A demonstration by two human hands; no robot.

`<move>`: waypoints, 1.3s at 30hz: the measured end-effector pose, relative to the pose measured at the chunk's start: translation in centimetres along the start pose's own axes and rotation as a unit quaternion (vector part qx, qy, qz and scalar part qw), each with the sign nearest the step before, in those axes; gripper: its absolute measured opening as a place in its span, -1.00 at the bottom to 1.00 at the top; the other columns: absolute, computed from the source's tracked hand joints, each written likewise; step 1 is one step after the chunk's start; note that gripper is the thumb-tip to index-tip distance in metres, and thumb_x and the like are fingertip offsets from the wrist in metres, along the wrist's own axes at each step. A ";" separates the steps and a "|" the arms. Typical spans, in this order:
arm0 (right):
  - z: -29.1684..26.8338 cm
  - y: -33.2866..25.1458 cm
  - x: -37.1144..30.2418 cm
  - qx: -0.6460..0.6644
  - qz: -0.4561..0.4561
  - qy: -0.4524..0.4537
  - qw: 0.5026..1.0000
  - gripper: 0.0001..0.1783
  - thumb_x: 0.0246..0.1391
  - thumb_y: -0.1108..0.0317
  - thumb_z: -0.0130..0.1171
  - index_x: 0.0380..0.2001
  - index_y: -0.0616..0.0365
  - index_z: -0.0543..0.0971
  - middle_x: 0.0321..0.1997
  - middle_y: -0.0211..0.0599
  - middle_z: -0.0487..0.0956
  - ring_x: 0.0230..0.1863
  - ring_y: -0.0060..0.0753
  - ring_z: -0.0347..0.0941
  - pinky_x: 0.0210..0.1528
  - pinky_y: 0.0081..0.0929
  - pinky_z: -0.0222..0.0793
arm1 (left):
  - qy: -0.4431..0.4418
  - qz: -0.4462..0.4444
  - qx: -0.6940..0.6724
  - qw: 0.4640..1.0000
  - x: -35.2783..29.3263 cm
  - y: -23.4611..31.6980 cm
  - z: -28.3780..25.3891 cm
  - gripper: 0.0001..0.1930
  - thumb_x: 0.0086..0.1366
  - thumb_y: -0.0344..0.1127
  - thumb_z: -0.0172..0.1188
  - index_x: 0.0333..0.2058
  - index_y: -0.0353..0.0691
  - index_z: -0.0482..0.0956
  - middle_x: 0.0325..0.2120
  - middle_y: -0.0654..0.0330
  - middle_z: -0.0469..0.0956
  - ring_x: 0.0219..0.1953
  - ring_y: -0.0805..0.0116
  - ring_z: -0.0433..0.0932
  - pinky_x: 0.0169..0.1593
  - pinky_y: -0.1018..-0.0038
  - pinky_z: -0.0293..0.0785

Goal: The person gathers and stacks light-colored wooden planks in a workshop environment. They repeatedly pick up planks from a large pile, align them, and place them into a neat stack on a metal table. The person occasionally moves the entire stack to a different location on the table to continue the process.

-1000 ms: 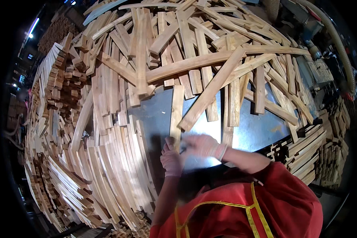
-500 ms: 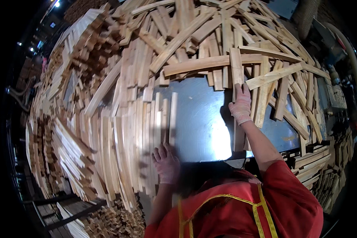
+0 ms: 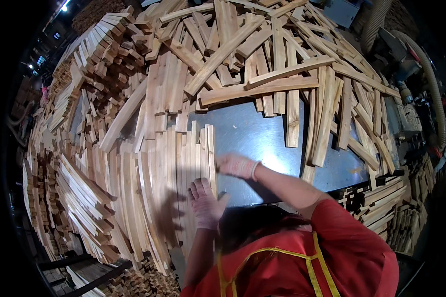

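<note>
My left hand (image 3: 205,204), in a pale pinkish work glove, lies open over the near part of a row of long wooden strips (image 3: 183,153). Its fingers point away from me, and the thumb sticks out to the right. My right hand (image 3: 239,166), gloved alike, reaches across with its fingers at the right side of the outermost strip (image 3: 211,148). Those fingers are blurred, and their tips are partly hidden, so I cannot make out a grip. The strips stand closely side by side on a shiny metal tabletop (image 3: 252,133).
Loose boards (image 3: 262,90) lie crisscrossed in a heap across the back and right. Stacked wood (image 3: 104,44) rises at the far left, with more strips (image 3: 79,193) at near left. A ribbed hose (image 3: 433,94) bends along the right, and cut pieces (image 3: 381,203) are stacked below the right edge.
My right hand has left the board it held at the right and swung left to the row's edge. The rightmost strip, apart from the row before, now sits against it. Some heaped boards have shifted.
</note>
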State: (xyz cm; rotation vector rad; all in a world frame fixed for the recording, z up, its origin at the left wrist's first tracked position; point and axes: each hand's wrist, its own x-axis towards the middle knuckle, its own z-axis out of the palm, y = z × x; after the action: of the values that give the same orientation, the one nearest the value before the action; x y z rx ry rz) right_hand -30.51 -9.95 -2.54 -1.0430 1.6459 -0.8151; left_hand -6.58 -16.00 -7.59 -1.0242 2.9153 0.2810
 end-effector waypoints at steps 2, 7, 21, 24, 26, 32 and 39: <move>-4.7 0.4 0.6 -0.131 -0.077 0.285 0.946 -0.55 0.08 0.28 0.16 0.04 0.16 0.64 0.00 0.22 0.68 0.08 0.32 0.59 0.16 0.08 0.52 | -0.061 -0.007 0.063 0.996 1.5 1.4 -1.0 0.06 0.30 0.22 0.33 0.55 -0.31 0.10 0.56 -0.33 0.07 0.59 -0.36 0.04 0.63 -0.13 -0.10; -19.7 4.8 1.5 -0.535 0.047 0.335 0.774 -0.39 0.10 0.25 0.30 0.26 0.03 0.55 0.28 -0.16 0.60 0.41 0.00 0.41 0.51 -0.04 0.17 | 0.079 0.051 0.055 0.994 1.0 0.4 1.3 -0.13 0.26 -0.03 0.29 0.44 -0.35 0.26 0.45 -0.34 0.24 0.50 -0.40 0.19 0.59 -0.19 0.00; -3.9 5.1 -10.8 -0.089 0.072 0.105 0.988 -0.09 0.37 -0.28 0.03 0.57 0.01 0.18 -0.11 0.24 0.72 -0.07 0.29 0.68 0.05 0.07 0.54 | 0.045 0.044 0.030 0.998 0.8 0.8 -0.3 -0.09 0.27 -0.08 0.33 0.50 -0.31 0.17 0.47 -0.29 0.19 0.54 -0.34 0.11 0.61 -0.18 -0.05; 6.6 9.4 -12.4 0.011 0.096 0.202 0.975 -0.17 0.48 -0.18 -0.08 0.61 0.03 0.08 -0.11 0.29 0.71 -0.06 0.42 0.65 0.08 0.14 0.52 | 0.032 0.047 0.021 0.998 1.2 0.9 -0.5 -0.09 0.34 0.00 0.31 0.52 -0.30 0.16 0.50 -0.28 0.17 0.56 -0.31 0.09 0.62 -0.16 -0.08; 10.4 7.4 -11.7 0.063 0.219 0.194 0.954 -0.11 0.45 -0.18 -0.03 0.61 0.09 0.04 -0.11 0.28 0.72 -0.06 0.41 0.67 0.09 0.14 0.55 | 0.042 0.051 0.020 0.998 0.7 0.3 -0.1 -0.13 0.41 0.05 0.26 0.52 -0.29 0.19 0.49 -0.26 0.20 0.57 -0.29 0.10 0.62 -0.15 -0.08; 12.3 4.8 -5.2 -0.195 0.018 -0.072 0.978 -0.26 0.25 -0.13 0.18 0.22 0.31 0.60 -0.09 0.28 0.73 0.02 0.32 0.67 0.18 0.01 0.53 | 0.091 0.101 -0.030 0.990 1.8 -1.9 2.7 -0.27 0.50 0.12 0.14 0.46 -0.25 0.37 0.44 -0.12 0.37 0.54 -0.25 0.20 0.61 -0.16 -0.04; -4.4 5.6 -1.0 0.183 0.090 0.381 0.902 -0.42 0.20 -0.08 0.37 -0.04 0.30 0.67 -0.09 -0.10 0.70 -0.04 -0.24 0.60 0.10 -0.22 0.49 | 0.068 0.101 0.068 0.990 0.3 0.2 2.1 -0.13 0.23 -0.01 0.34 0.47 -0.15 0.30 0.50 0.03 0.24 0.56 -0.17 0.12 0.61 -0.13 -0.05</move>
State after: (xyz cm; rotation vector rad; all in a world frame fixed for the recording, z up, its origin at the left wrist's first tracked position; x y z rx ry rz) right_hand -35.98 -6.60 -5.80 -0.2881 2.0660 -1.4544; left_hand -6.95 -15.69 -9.63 -0.7601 3.1129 0.0163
